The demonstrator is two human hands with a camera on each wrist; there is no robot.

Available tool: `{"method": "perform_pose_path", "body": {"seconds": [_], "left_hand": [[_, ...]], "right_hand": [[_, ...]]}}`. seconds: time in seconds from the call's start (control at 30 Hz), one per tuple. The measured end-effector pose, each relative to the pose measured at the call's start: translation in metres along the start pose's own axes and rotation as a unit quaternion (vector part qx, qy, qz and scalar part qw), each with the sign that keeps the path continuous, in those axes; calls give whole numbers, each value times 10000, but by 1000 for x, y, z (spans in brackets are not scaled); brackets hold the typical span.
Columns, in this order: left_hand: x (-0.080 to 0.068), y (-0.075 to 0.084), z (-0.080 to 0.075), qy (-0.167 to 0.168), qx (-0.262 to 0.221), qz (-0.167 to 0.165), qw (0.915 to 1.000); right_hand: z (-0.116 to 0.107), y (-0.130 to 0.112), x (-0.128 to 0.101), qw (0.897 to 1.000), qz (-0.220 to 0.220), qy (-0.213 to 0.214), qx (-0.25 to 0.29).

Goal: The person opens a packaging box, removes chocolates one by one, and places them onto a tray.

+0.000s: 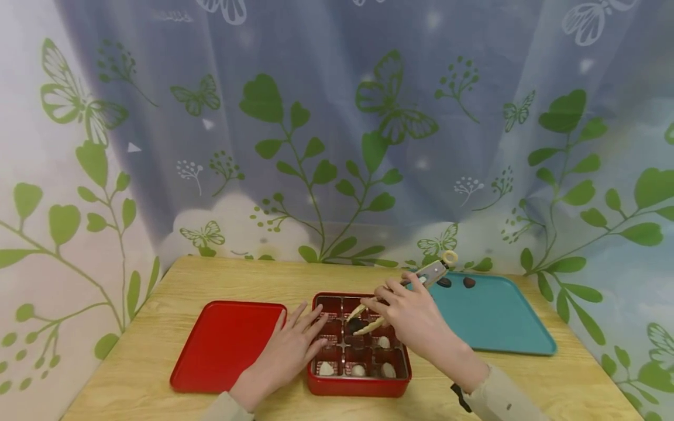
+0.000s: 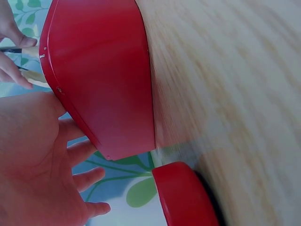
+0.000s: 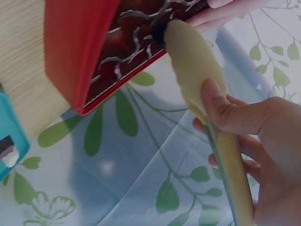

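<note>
My right hand [image 1: 418,318] holds a pair of cream-tipped tongs [image 1: 433,272], pointed down into a red divided box [image 1: 360,387]. Between the tong tips is a dark piece [image 1: 356,325], perhaps a chocolate, at the middle compartment; I cannot tell whether it touches the bottom. In the right wrist view, a broad, scalloped tong arm [image 3: 193,61] reaches over the box's rim. My left hand [image 1: 292,349] is spread, its fingertips at the box's left rim. Pale pieces sit in the front compartments, among them a white one [image 1: 326,368], and another [image 1: 384,342] lies in the middle row, right side.
A red tray or lid [image 1: 226,345] lies flat to the left of the box, partly under my left hand. At the right is a teal tray [image 1: 495,318] with a dark piece [image 1: 469,282] near its back edge. A patterned curtain [image 1: 337,175] hangs behind the wooden table [image 1: 237,275].
</note>
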State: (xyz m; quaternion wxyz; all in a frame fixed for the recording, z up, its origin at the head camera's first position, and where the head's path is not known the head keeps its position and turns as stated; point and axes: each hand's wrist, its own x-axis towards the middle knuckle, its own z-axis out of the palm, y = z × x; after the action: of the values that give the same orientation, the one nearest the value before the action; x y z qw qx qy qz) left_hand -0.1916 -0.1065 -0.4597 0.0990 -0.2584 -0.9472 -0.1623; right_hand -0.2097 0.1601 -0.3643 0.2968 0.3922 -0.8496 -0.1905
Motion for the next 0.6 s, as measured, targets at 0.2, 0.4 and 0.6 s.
{"method": "perform_pose_path", "body": {"seconds": [0.2,0.4,0.6], "left_hand": [[0,0,1,24,-1,8,10000],[0,0,3,14,43,6,10000],[1,0,3,13,45,20,10000]], "right_hand": [[4,14,-18,9976,409,534,187],[11,40,-40,9919,1006,765,154],[23,74,-69,9843,1615,708,-44]]}}
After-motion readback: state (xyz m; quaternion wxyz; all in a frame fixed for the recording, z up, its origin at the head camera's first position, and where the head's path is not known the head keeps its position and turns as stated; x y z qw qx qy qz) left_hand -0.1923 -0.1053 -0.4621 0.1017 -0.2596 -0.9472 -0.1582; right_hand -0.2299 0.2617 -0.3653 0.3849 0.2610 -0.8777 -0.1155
